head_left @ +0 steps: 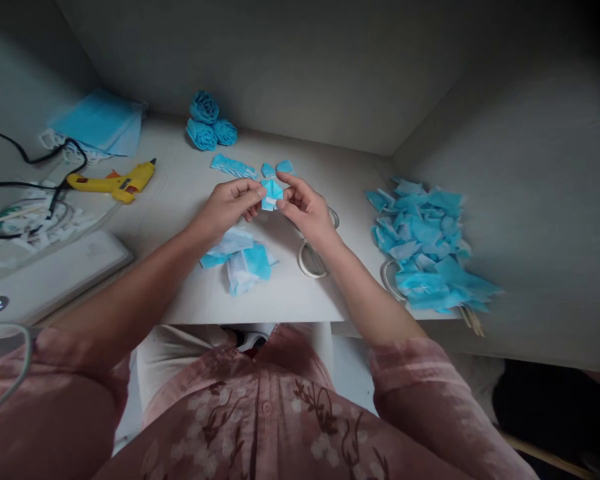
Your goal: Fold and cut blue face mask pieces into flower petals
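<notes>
Between my two hands, above the white table, is a small folded piece of blue mask fabric (272, 191). My left hand (235, 203) pinches its left side between thumb and fingers. On its right side, my right hand (305, 205) grips it with the thumb low and the index finger stretched out above. Just beyond lie a row of folded blue pieces (233, 166) and two small separate folded pieces (284, 167). Closer to me is a loose heap of blue and white fabric scraps (245, 263). Scissors (312, 259) lie partly hidden under my right hand and forearm.
Three blue fabric roses (203, 133) sit at the back. Left are stacked blue masks (97, 123), a yellow glue gun (123, 181), black cables and a white power bank (55, 277). A big pile of blue fabric pieces (420, 230) with wooden sticks (473, 321) is right.
</notes>
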Demonstrator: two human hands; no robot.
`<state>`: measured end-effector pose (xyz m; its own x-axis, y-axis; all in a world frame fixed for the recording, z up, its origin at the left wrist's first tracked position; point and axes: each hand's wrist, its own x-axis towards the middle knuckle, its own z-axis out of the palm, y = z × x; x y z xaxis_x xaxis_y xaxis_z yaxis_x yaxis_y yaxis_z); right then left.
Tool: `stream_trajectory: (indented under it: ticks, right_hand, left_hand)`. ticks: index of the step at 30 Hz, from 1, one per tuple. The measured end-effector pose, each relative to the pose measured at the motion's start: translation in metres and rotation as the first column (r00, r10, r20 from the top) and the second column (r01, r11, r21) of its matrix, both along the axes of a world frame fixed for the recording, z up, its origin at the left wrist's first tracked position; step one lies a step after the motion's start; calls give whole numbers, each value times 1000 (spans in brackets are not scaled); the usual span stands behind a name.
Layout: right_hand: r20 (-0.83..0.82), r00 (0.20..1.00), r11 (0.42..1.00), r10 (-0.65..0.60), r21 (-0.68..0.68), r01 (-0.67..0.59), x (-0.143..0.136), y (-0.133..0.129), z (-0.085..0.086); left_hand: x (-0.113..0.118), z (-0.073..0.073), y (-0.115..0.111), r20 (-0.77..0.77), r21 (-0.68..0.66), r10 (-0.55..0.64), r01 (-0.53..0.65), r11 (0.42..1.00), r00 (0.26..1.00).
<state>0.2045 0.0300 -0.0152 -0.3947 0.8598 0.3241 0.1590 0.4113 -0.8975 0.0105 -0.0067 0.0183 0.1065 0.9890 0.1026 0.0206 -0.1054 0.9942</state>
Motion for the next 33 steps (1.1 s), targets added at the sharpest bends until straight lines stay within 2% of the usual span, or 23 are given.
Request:
stream_trajectory:
  ticks: [9,14,17,22,28,33]
  right_hand:
    - [-19,1000,998,0,-61,-2,1,-9,11]
    - [2,1000,999,24,-31,-24,0,-5,6]
    - [19,999,999,-27,-17,27,0,-3,4]
    - [25,994,995,-104,9,104,1,-5,7]
    - [52,994,995,-93,40,91,-2,-8,10]
    - [121,981,983,-153,126,137,21,10,16]
  left_hand:
    - [0,-4,2,-59,13,-22,23,1000,998]
    - [2,-7,0,-110,39,-51,55,998,993]
    - [3,-6,-2,-132,45,-46,52,998,990]
    - [3,-4,-2,-107,47,-25,30,998,994]
    - [3,-5,-1,-51,8,-15,16,1000,999]
    - [3,-3,1,-21,1,60,-60,998,998]
